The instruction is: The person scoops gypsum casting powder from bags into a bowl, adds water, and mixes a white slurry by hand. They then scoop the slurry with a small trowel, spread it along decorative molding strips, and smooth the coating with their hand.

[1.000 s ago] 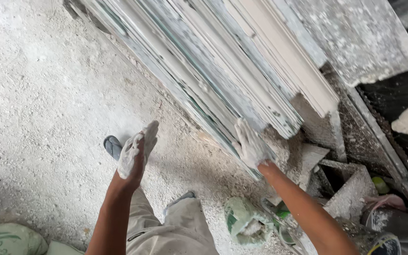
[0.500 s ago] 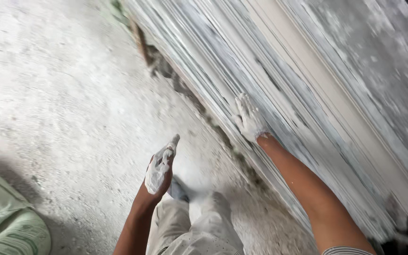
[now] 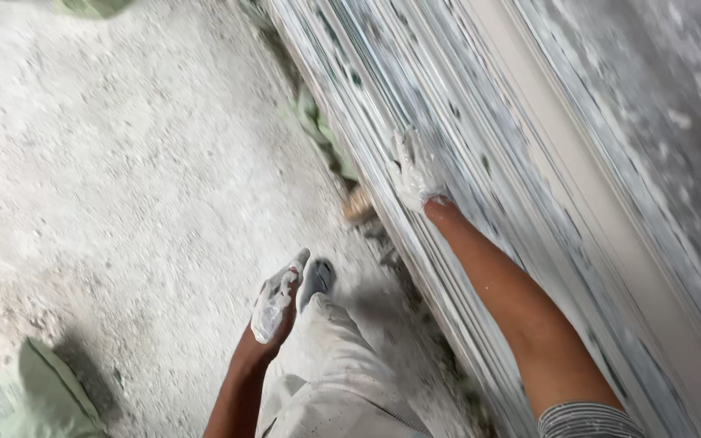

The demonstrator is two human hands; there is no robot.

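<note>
Single head-worn view, looking steeply down past the person's own arms. Dusty concrete floor (image 3: 107, 203) fills left half; stack of leaning slabs (image 3: 480, 122) runs diagonally across right, close to lens. Trouser leg (image 3: 342, 373) at bottom edge. Frame tilted, slightly motion-blurred. No second view.

The stack of long pale leaning panels (image 3: 529, 203) is blurred and leaves the picture at top and bottom. The green woven sack (image 3: 26, 401) is cut by the lower left corner. The right hand's fingers (image 3: 411, 162) smear into the panels.
</note>
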